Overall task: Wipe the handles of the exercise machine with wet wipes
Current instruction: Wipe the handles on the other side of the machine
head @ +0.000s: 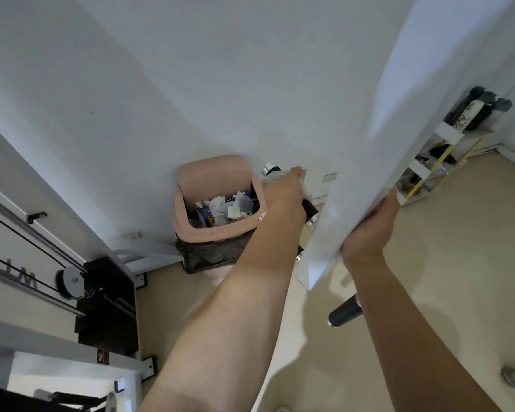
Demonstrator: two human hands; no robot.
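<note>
Both bare forearms reach forward and up. The left hand [286, 197] wraps a crumpled white wet wipe [306, 190] round a black cylindrical handle [309, 208] with shiny metal end caps, fingers clamped on both, just beside a pink bin [220, 233]. The right hand [369, 230] grips a smooth white beam [369, 129], fingers hidden behind its edge.

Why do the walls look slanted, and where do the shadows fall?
Head view: the wide-angle lens skews the wall and white beam; soft arm shadows fall on the beige floor; the left hand on the black handle looks slightly blurred.
</note>
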